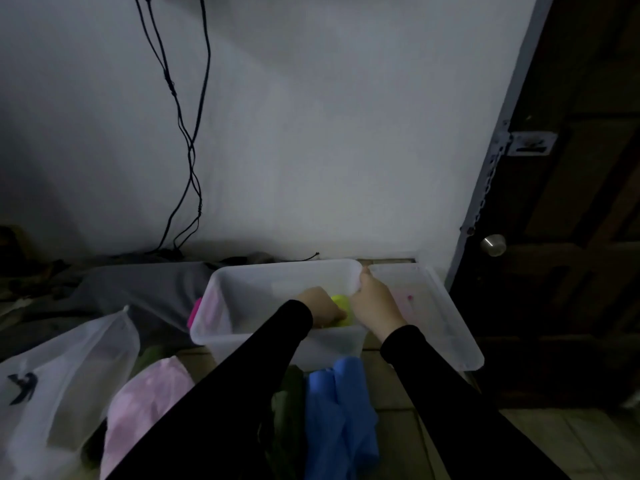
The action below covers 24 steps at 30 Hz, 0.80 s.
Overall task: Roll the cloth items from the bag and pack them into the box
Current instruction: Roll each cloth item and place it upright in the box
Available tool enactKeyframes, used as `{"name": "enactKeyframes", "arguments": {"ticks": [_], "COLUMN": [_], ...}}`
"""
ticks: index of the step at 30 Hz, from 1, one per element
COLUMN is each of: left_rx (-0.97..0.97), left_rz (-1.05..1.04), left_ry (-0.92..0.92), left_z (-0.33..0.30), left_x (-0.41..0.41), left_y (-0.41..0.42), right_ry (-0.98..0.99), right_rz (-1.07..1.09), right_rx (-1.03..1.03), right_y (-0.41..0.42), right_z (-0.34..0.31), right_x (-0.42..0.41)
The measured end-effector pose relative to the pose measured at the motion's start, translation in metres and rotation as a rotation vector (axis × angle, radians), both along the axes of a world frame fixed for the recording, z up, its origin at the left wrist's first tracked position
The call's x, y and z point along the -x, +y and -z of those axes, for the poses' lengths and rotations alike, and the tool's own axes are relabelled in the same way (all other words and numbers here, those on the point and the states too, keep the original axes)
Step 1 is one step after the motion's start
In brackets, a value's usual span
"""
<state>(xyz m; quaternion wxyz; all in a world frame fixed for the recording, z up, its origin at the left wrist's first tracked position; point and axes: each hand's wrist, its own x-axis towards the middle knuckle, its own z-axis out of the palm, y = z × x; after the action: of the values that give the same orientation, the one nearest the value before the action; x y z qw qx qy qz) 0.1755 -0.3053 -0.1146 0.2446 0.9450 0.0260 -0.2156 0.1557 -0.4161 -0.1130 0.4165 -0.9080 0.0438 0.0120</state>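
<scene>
A yellow-green cloth roll is sitting inside the clear box, by its right wall. The left hand is reaching in w/ fingers curled over the roll, pressing it down. The right hand is pinching the box's right rim at the far corner. The box lid is lying just beside it on the floor. Blue cloth and pink cloth are waiting near the front, next to the white bag.
</scene>
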Motion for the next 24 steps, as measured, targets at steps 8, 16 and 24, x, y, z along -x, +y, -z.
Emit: {"name": "enactKeyframes", "arguments": {"ticks": [8, 16, 24], "left_rx": [-0.135, -0.334, -0.592], "left_rz": [0.172, 0.272, 0.321], "left_ry": [0.03, -0.017, -0.024], "left_z": [0.0, -0.003, -0.005], "left_x": [-0.003, -0.002, 0.004], "left_y": [-0.013, -0.004, 0.012], "right_ry": [0.003, 0.007, -0.025], "right_rz": [0.028, 0.041, 0.08], "right_rx": [-0.005, -0.021, 0.1], "right_y": [0.0, -0.001, 0.003], "right_z": [0.004, 0.006, 0.012], "right_x": [-0.003, -0.002, -0.009]}}
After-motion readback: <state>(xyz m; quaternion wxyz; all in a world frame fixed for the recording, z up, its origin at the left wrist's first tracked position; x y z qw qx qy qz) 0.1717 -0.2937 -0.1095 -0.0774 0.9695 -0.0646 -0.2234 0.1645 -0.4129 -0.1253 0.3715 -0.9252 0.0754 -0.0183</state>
